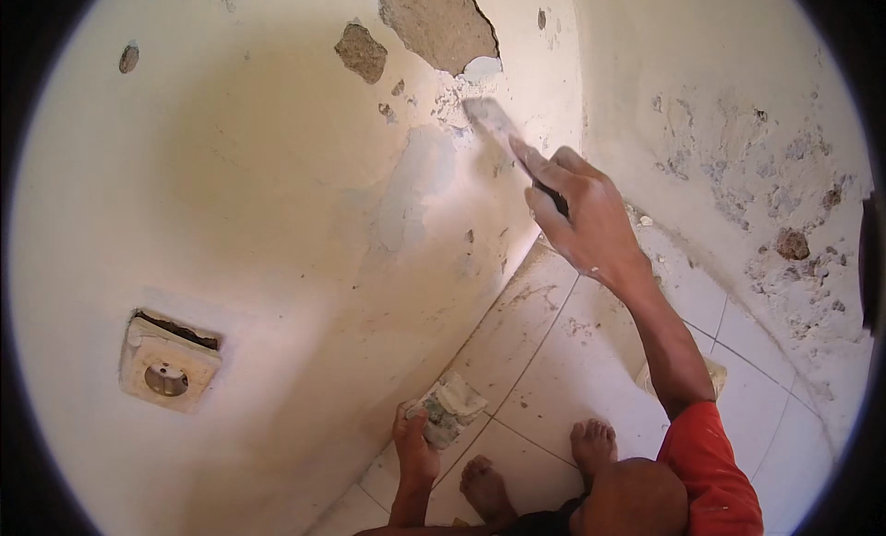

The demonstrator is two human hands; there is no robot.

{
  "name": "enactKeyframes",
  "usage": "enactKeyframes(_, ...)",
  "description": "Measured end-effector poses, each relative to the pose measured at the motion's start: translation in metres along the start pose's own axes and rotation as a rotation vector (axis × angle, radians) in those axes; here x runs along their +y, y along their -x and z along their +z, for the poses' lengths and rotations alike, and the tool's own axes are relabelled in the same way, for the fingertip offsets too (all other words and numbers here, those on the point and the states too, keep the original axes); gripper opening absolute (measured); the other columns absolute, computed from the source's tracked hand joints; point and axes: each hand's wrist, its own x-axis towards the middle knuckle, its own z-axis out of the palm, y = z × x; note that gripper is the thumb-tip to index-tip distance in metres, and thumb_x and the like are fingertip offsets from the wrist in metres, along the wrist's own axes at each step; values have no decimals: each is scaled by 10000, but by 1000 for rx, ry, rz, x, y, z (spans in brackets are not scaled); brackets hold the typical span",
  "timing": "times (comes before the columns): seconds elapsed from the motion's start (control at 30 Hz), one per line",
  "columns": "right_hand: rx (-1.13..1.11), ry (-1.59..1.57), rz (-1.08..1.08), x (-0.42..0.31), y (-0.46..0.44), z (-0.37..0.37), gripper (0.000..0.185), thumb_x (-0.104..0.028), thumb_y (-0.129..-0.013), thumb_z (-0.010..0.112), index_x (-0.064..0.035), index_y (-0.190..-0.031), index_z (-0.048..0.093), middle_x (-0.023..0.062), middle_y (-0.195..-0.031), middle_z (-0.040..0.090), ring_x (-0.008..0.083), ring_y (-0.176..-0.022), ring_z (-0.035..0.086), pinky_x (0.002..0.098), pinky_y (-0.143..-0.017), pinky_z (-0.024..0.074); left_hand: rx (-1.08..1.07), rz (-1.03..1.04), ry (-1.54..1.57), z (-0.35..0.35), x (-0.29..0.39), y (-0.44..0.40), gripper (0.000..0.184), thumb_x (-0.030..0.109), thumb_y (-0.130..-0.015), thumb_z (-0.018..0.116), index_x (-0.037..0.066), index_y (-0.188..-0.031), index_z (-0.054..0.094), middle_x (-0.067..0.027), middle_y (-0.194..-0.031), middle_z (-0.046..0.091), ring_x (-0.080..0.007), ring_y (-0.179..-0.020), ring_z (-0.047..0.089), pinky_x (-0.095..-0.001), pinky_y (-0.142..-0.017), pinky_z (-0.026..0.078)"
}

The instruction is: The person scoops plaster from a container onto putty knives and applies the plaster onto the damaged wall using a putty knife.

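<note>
My right hand (591, 213) is closed around the dark handle of a putty knife (494, 121), one finger stretched along it. The blade lies at the damaged wall, just below a large patch of bare, broken plaster (443, 29). Low down beside the wall, my left hand (417, 444) grips a small flat piece smeared with whitish filler (450, 409). A smooth grey patch (415, 181) shows on the wall between the two hands.
A wall socket (171, 368) sits loosely in its opening at the lower left. The right wall (729, 148) is pitted and peeling. Bare feet (487, 490) stand on white floor tiles (554, 370) with scattered crumbs. A pale object (714, 374) lies partly behind the right forearm.
</note>
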Motion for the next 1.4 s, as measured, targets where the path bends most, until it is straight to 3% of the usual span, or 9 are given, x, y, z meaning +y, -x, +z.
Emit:
enactKeyframes(0.13, -39, -108, 40, -3, 2, -6, 461, -130, -870, 565, -60, -1323, 610, 152, -793, 534, 294, -676, 567, 402, -670, 474, 17, -7, -10, 0, -1, -1, 197, 92, -929, 564, 20, -1108, 525, -81, -1052, 620, -157, -961, 613, -319, -888, 504)
enactKeyframes(0.33, 132, -229, 24, -14, -17, 9, 457, -131, -877, 563, -48, -1325, 600, 155, -777, 524, 290, -668, 550, 385, -671, 460, 5, -4, -5, 3, 2, 1, 194, 90, -932, 564, 22, -1108, 523, -81, -1050, 617, -154, -963, 611, -320, -884, 505)
enactKeyframes(0.4, 172, -193, -25, -15, -20, 20, 500, -117, -919, 577, -92, -1416, 530, 61, -778, 447, 146, -672, 450, 303, -651, 435, 10, -2, -2, -1, -1, -1, 193, 90, -933, 564, 22, -1109, 523, -79, -1048, 617, -153, -963, 610, -320, -885, 504)
enactKeyframes(0.63, 186, -77, -113, -9, -9, 68, 562, -87, -915, 619, -70, -1456, 470, 117, -803, 491, 245, -654, 520, 355, -641, 481, 5, -19, -6, -3, -2, -2, 200, 88, -937, 560, 28, -1125, 525, -64, -1036, 611, -149, -950, 604, -317, -883, 496)
enactKeyframes(0.8, 66, -111, -90, -6, 10, 39, 560, -73, -902, 615, -61, -1445, 481, 117, -791, 481, 248, -655, 518, 352, -642, 473, 17, -29, -21, 1, 1, -1, 207, 87, -937, 556, 28, -1132, 523, -56, -1036, 600, -146, -958, 594, -313, -890, 487)
enactKeyframes(0.87, 114, -170, -125, -4, 14, 34, 536, -105, -891, 611, -75, -1416, 507, 132, -831, 538, 302, -616, 588, 414, -592, 518, 16, -38, -27, 3, 1, -1, 206, 86, -937, 554, 28, -1132, 522, -54, -1037, 596, -145, -966, 589, -313, -893, 484)
enactKeyframes(1.07, 200, -59, -164, -12, -11, 39, 528, -135, -875, 628, -91, -1394, 537, 117, -809, 522, 307, -612, 580, 414, -600, 518, 5, -21, -44, 6, 5, 0, 204, 97, -939, 534, 29, -1131, 522, -60, -1051, 584, -145, -982, 574, -314, -894, 478)
enactKeyframes(1.3, 70, 55, -197, 10, 36, 29, 517, -134, -884, 616, -112, -1397, 549, 118, -857, 565, 272, -700, 600, 362, -652, 522, 81, 7, -38, 32, 27, -2, 342, 118, -958, 559, -7, -1267, 483, -56, -1087, 587, -149, -979, 582, -297, -908, 473)
enactKeyframes(1.4, -96, -304, 118, -6, 54, -3, 468, -91, -908, 588, -102, -1376, 576, 135, -886, 585, 239, -726, 559, 334, -685, 486, 78, 32, -10, 41, 35, -13, 351, 133, -975, 560, -12, -1280, 465, -52, -1086, 587, -132, -963, 570, -283, -884, 471)
